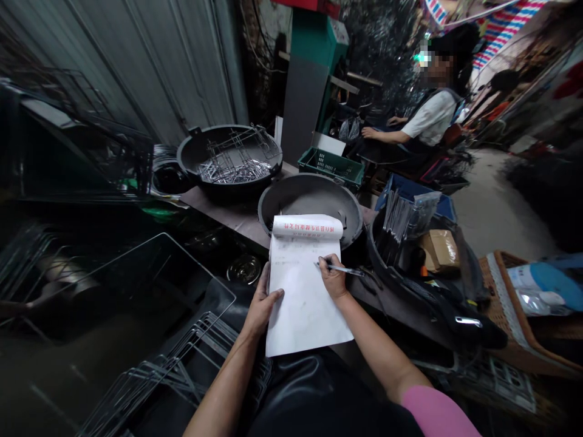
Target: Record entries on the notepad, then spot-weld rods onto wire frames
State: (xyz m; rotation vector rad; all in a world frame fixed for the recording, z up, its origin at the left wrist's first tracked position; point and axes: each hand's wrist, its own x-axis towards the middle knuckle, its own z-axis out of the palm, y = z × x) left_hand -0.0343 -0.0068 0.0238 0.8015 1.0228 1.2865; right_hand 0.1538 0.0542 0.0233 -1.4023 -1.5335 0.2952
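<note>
A white paper pad (305, 303) lies tilted over my lap, its top sheet folded back and showing red printed characters. My left hand (263, 301) grips the pad's left edge, thumb on top and the other fingers partly hidden beneath. In my right hand (334, 276) is a pen (348, 269), pinched between the fingers, with its tip on or just above the sheet's upper right part. Faint lines of writing show near the top of the sheet. Just beyond the pad stands a round dark pan (310, 191), partly covered by it.
Another pan (194, 152) holds metal pieces and wire frames. A green basket (330, 167) stands behind. At the right are a black tub (376, 243) with wires and a wicker basket (512, 303) with bottles. Wire racks (182, 364) lie lower left. A person (430, 121) sits at the back.
</note>
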